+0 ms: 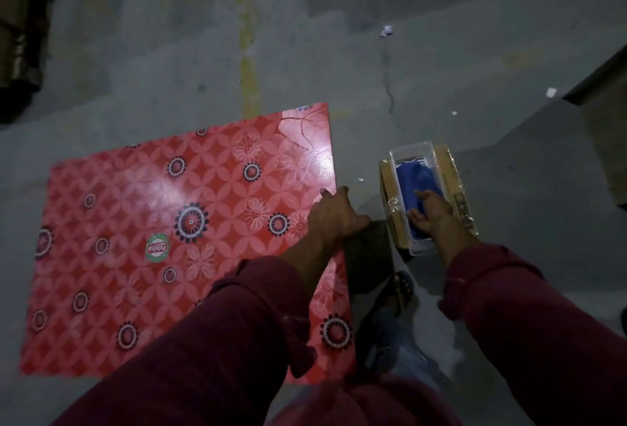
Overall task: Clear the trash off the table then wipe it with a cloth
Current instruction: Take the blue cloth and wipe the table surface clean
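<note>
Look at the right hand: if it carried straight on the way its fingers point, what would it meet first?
The right hand points down into the clear container beside the table; it would likely meet the blue cloth first. Contact is unclear.

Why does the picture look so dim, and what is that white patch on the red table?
Head view: the lighting is low, so the floor looks grey and murky; the white patch is glare on the glossy red table; the wide lens bends the edges; the maroon sleeves nearest the camera are blurred.
</note>
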Motion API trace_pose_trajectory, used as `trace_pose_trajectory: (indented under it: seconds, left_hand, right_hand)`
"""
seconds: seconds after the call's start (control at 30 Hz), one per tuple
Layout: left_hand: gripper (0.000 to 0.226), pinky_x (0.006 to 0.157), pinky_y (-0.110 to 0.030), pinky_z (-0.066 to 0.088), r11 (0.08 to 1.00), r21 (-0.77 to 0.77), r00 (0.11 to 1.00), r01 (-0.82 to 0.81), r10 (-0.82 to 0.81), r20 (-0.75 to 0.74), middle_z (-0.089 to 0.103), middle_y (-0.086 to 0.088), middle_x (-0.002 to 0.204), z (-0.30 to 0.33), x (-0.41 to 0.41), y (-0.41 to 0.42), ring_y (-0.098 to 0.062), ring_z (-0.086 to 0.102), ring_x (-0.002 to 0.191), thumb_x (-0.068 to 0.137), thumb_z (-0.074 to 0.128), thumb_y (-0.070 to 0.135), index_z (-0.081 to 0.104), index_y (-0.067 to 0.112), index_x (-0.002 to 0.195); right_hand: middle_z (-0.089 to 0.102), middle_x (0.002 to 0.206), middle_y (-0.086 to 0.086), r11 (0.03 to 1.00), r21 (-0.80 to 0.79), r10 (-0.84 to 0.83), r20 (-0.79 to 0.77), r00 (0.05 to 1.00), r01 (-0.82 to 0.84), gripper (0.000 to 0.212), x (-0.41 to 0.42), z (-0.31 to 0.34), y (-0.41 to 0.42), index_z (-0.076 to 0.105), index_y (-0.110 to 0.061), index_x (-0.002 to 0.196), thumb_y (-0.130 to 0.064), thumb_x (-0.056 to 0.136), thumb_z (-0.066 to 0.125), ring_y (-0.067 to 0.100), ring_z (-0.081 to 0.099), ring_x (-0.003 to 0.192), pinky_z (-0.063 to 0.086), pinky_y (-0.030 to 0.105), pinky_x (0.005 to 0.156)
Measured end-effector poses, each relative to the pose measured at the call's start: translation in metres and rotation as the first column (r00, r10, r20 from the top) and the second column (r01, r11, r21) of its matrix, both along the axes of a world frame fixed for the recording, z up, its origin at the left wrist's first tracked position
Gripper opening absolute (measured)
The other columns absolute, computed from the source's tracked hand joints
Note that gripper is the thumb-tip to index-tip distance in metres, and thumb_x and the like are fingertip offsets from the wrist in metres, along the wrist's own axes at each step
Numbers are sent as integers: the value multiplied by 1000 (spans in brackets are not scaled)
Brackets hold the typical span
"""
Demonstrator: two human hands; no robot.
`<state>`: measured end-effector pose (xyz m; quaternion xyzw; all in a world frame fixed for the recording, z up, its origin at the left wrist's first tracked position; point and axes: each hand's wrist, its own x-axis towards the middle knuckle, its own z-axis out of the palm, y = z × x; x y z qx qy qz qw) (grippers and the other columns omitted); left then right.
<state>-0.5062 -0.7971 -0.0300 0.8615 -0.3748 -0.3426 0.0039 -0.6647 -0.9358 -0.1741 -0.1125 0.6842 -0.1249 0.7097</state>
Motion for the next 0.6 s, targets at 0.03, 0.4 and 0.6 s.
trace_pose_trajectory:
  seconds: [0.03,0.4,0.6]
  left_hand:
    - [108,86,-48,59,1000,12,1000,5,-5,-2,64,-15,118,-1,1,-4,-40,65,105,50,41,82,46,20,138]
    - [98,103,-59,48,984,172,998,57,-50,-41,1,-41,160,2,-18,-12,-61,31,139,77,64,73,32,16,150]
    - [96,102,-58,49,983,166,997,80,-76,-30,3,-39,161,1,-16,-11,-61,33,138,78,61,75,36,15,148]
  right_hand:
    - [51,123,12,1000,13,16,-12,1000,-16,58,4,-2,0,41,-17,144,-19,93,69,23,58,91,60,39,86]
    - [46,141,16,926,-66,316,-400,861,-371,55,6,-34,28,51,-12,128,-25,80,75,38,56,117,53,43,94]
    - [48,143,21,681,-249,461,-585,667,-689,35,9,-29,31,62,-14,124,-9,89,65,41,53,126,42,44,108]
